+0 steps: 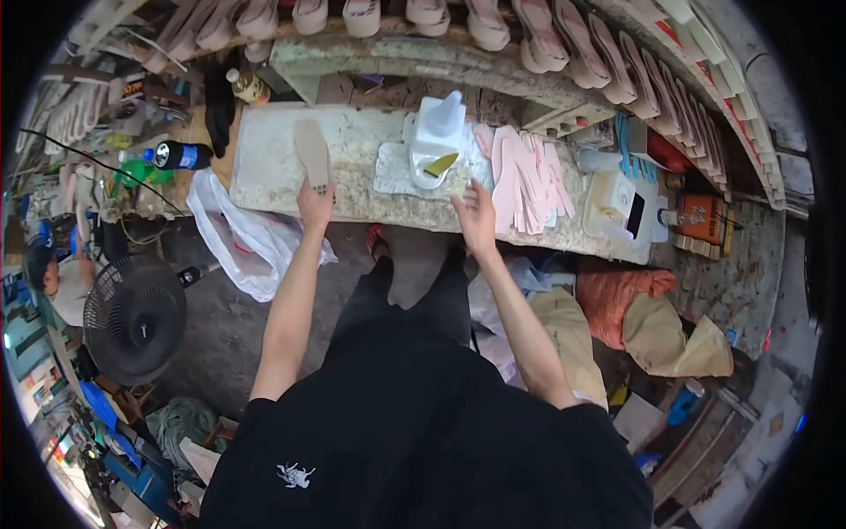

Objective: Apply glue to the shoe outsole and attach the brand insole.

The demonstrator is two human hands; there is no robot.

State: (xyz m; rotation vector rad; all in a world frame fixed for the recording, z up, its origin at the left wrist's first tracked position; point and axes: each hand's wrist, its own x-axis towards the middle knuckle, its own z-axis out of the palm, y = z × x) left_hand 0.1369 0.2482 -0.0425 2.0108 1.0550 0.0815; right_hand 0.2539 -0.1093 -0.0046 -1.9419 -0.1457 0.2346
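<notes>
The left hand [315, 203] pinched the near end of a tan insole [312, 152], keeping it flat on the stone bench [264, 167]. The right hand [476, 216] hovered with fingers spread, empty, near the white glue jug [438, 132] and pink insole stack [526, 176].

Even soft daylight, faint shadows, mild blur, heavy fisheye bending, black rim

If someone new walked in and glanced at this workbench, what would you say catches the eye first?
Probably the left hand pressing a tan insole flat on the stone bench, while the right hand hovers open near the bench's front edge. Just right of it lies a fanned stack of pink insoles, behind a white plastic jug at the middle. A long row of shoe forms runs along the shelf above.
</notes>
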